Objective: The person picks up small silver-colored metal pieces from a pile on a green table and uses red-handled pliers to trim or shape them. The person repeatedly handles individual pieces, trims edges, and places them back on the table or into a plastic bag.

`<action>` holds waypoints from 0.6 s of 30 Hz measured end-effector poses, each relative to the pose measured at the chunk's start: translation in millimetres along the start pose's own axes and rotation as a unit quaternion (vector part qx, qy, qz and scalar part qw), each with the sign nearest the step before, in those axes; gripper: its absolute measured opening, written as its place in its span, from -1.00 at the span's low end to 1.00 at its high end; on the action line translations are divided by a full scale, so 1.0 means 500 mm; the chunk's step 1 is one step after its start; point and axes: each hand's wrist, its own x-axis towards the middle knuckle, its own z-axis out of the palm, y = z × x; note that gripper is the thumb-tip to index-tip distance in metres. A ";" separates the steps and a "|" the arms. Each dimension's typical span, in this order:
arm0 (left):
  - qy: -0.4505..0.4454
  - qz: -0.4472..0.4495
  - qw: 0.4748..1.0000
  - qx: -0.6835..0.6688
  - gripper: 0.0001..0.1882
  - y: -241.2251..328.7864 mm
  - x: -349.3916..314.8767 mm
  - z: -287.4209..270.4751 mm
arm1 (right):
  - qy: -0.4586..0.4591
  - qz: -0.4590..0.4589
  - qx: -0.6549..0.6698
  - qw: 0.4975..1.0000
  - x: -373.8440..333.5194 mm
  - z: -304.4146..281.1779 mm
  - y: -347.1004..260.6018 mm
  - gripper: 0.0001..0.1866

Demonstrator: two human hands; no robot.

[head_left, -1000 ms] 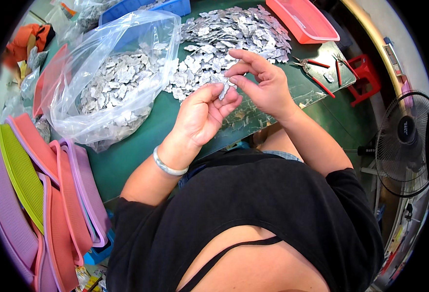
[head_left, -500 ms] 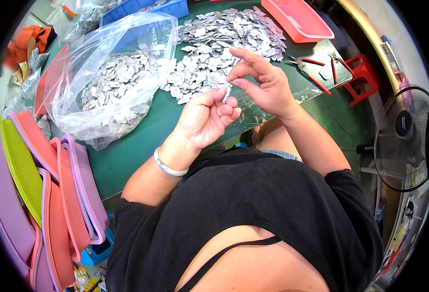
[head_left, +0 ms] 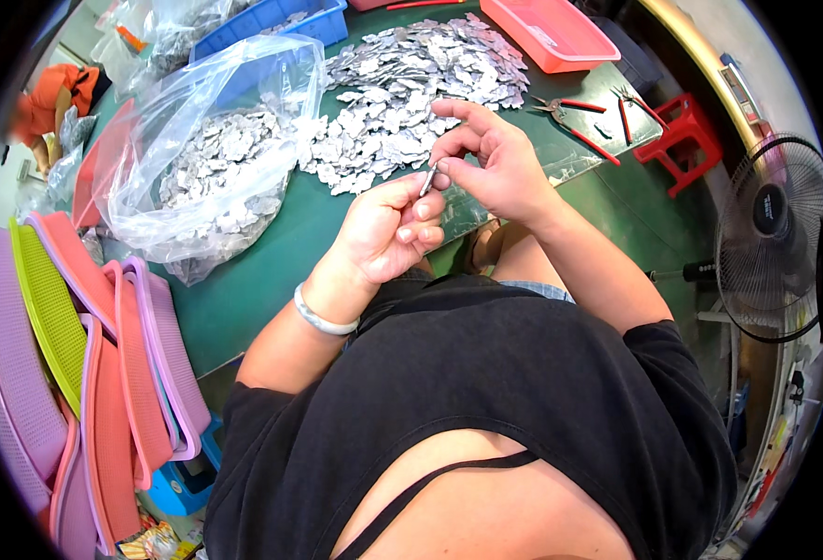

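Along the near edge of the green surface [head_left: 230, 313], the left grip [head_left: 379, 233] and right grip [head_left: 495, 173] are close together, with floor [head_left: 631, 224] visible past the edge on the right. Bare room is a green strip between the clear bag [head_left: 136, 233] and the left forearm [head_left: 285, 350], plus a patch between the loose pile [head_left: 430, 65] and the pliers. Far side's pretty crowded.

Left one's narrow, thumb and forefinger pinching a small silver piece [head_left: 427, 181], tilted and seen nearly edge-on. Right one's narrow too, thumb and fingertip right at the piece's upper end, but can't tell if it's pinching or just touching. So the piece sits between the two, on the near side of the pile.

Count: one piece held, one pile of silver pieces (overlapping, way too many to count), one bag with loads more, two red-handled pliers [head_left: 554, 110] [head_left: 625, 119], one coral tray [head_left: 570, 64] near the far right corner, one blue bin [head_left: 327, 28] behind the bag, one red stool [head_left: 687, 149], one fan [head_left: 768, 210].
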 end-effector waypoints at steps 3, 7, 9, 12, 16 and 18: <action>-0.030 -0.014 0.999 -0.034 -0.78 -0.009 0.001 -0.001 | -0.001 -0.021 -0.046 0.999 -0.012 -0.001 -0.011 -0.50; -0.063 -0.027 0.995 -0.073 -0.78 -0.023 -0.001 0.000 | -0.013 -0.018 -0.058 0.998 -0.027 -0.001 -0.032 -0.47; -0.067 -0.031 0.995 -0.071 -0.77 -0.030 -0.003 -0.003 | -0.009 -0.022 -0.057 0.998 -0.036 0.001 -0.034 -0.47; -0.005 0.024 0.998 0.053 -0.71 -0.039 -0.012 0.004 | 0.009 -0.030 -0.062 0.998 -0.049 0.002 -0.026 -0.47; 0.132 0.234 0.880 0.391 -0.73 -0.076 -0.033 0.033 | 0.046 -0.036 -0.097 0.994 -0.058 0.000 -0.027 -0.49; 0.149 0.299 0.768 0.546 -0.81 -0.091 -0.036 0.037 | 0.055 -0.027 -0.115 0.992 -0.065 0.005 -0.036 -0.48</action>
